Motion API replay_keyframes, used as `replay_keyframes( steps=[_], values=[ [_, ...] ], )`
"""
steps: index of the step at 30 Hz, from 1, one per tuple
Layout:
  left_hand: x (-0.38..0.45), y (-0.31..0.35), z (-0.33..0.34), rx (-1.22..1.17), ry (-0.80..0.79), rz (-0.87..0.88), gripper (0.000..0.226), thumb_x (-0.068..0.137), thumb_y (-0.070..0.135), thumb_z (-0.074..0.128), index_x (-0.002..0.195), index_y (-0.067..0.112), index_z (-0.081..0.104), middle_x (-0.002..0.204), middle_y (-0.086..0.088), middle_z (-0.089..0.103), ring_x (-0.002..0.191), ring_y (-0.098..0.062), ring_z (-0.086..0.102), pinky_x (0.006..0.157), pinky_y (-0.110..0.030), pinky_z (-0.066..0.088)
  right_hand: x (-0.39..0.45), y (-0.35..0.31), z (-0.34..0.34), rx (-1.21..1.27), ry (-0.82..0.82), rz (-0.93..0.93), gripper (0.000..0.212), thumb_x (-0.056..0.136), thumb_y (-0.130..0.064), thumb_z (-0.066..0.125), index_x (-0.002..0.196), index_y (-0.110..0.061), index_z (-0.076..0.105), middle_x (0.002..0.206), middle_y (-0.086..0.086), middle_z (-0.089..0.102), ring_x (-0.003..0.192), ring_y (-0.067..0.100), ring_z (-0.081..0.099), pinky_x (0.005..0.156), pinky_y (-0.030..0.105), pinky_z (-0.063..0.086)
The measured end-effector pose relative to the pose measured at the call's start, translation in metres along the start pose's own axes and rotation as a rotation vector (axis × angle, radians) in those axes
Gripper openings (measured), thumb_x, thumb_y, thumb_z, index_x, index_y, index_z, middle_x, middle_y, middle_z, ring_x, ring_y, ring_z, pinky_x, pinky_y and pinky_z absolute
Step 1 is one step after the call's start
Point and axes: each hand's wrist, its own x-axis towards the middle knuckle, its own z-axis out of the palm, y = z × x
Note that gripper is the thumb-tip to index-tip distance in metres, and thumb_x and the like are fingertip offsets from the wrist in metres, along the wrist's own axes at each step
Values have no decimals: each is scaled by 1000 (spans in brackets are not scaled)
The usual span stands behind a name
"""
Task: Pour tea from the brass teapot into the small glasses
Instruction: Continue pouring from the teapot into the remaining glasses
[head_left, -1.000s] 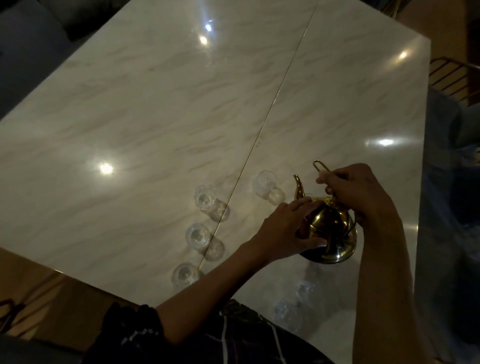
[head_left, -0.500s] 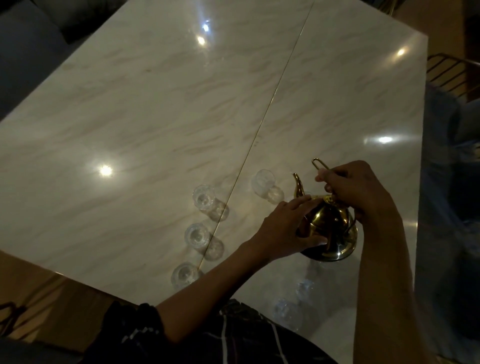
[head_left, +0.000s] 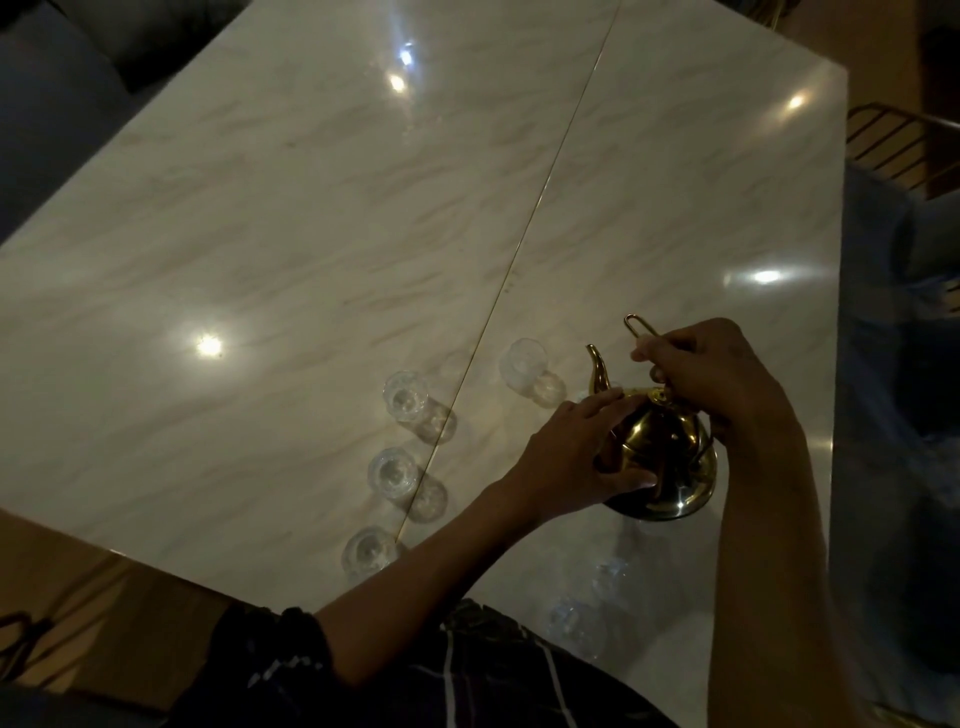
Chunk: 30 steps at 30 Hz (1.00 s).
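Brass teapot (head_left: 662, 457) upright on marble table (head_left: 260, 234). Left hand (head_left: 576, 457) cups its body; right hand (head_left: 711, 369) grips wire handle (head_left: 638, 326).

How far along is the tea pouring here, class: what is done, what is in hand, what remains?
Done: the small glasses stand set out on the table. None shows tea. In hand: the right hand grips the wire handle, and the left hand steadies the brass teapot, which sits upright. Left: all the pouring.

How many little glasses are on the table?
6: three left of the seam, one by the teapot's spout, two dim near the table edge.
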Motion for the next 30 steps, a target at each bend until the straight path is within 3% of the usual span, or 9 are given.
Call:
replay_keyframes(
  steps=[7, 12, 20, 23, 30],
  values=[
    [-1, -2, 2, 1, -5, -11, 87, 84, 64, 69, 156, 35, 30, 164, 0, 32, 141, -27, 42, 106, -54, 47, 0, 1, 1, -11, -2, -5, 23, 95, -27, 62, 96, -10, 77, 84, 9, 70, 84, 20, 67, 74, 37, 57],
    [-1, -3, 2, -7, -6, -19, 88, 84, 64, 70, 157, 36, 29, 165, 1, 31, 143, -27, 40, 106, -54, 46, 0, 2, 1, -6, -11, -13, 23, 94, -26, 63, 97, -9, 77, 82, 8, 69, 79, 14, 65, 62, 29, 50],
    [-2, -5, 3, -7, -5, -18, 88, 84, 64, 69, 157, 35, 30, 164, 0, 32, 143, -26, 41, 110, -52, 44, 2, 4, 4, -11, -14, -27, 25, 95, -27, 62, 97, -8, 78, 87, 14, 72, 83, 20, 68, 73, 36, 55],
    [-5, -2, 1, -27, 9, -14, 87, 85, 58, 73, 157, 34, 32, 164, -2, 32, 144, -28, 39, 112, -45, 39, 2, 5, 5, 0, -24, -23, 25, 95, -27, 62, 98, -8, 77, 85, 13, 71, 81, 19, 67, 70, 34, 53],
    [-4, -8, 4, -20, 1, -25, 88, 83, 63, 71, 156, 35, 32, 163, -1, 34, 142, -26, 42, 109, -51, 44, 3, 6, 8, 1, -33, -24, 27, 95, -28, 62, 98, -6, 77, 80, 11, 69, 76, 17, 66, 65, 31, 51]
  ],
)
